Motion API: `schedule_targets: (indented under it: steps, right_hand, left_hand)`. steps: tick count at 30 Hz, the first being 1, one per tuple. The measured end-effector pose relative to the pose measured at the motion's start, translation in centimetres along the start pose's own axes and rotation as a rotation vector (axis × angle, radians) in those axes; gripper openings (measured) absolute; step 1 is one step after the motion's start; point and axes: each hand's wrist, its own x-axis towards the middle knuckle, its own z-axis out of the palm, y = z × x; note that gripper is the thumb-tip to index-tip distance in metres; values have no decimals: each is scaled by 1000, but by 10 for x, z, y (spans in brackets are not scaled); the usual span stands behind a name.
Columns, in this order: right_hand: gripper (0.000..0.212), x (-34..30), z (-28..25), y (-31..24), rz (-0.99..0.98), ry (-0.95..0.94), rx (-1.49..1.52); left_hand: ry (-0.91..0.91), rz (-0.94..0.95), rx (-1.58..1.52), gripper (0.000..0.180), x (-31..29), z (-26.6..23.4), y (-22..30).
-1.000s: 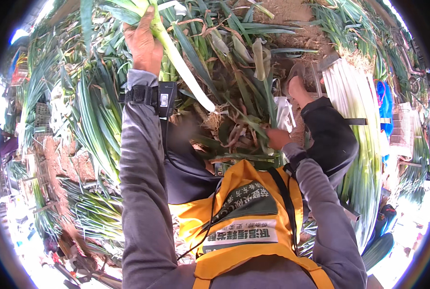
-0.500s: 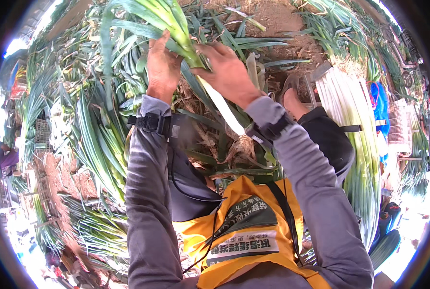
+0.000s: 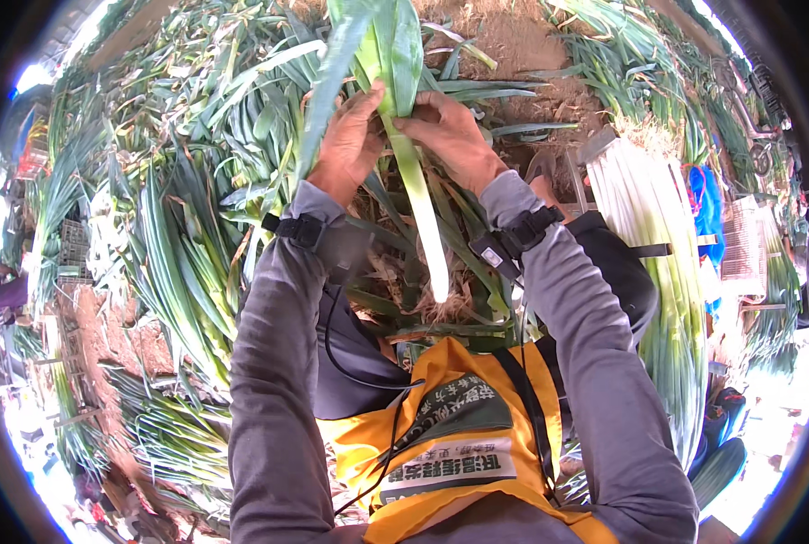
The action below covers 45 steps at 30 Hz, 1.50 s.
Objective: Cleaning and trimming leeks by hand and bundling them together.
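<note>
A leek [image 3: 415, 186] hangs in front of me, its broad green leaves up and away from me, its white shank and bushy roots pointing toward my lap. My left hand [image 3: 348, 145] closes on it from the left, where the leaves fan out from the stalk. From the right, my right hand [image 3: 457, 140] pinches the same part, thumb against the stalk and fingers curled. One long leaf droops over beside my left hand. Below, the root end is over dry trimmings [image 3: 386, 263] between my legs.
A bundle of cleaned leeks [image 3: 654, 227] with white shanks lies at my right, bound by a dark strap [image 3: 651, 250]. Untrimmed leeks [image 3: 182, 263] are heaped at my left. Cut leaves [image 3: 214, 82] cover the far ground. A yellow apron [image 3: 459, 363] covers my lap.
The leek has swung more upright and shifted right, its root end coming nearer my lap. My left hand has moved right and slightly down; the right hand has shifted slightly right.
</note>
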Motion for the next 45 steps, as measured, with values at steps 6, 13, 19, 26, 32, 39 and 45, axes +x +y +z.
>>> schedule_targets:
  steps: [6,13,19,26,32,39,45]
  right_hand:
    - [32,2,-9,5,-8,-21,155]
    - [28,-6,-1,-8,-67,-47,-302]
    - [23,-3,-6,-1,55,115,188]
    - [29,-6,-12,-1,193,51,504]
    - [19,-40,-4,4,114,120,630]
    - [16,-107,-5,26,244,150,917]
    - [39,-177,-30,85,398,152,972]
  left_hand:
    - [-93,98,-15,36,2,10,-14]
    - [-130,258,-123,35,4,15,-18]
    - [-78,108,-86,32,1,9,8]
    - [-181,140,-31,30,-6,12,11]
    - [-122,220,-56,40,-15,25,17]
    - [-96,349,-146,53,3,8,36]
    - [-55,391,-98,46,10,-32,76]
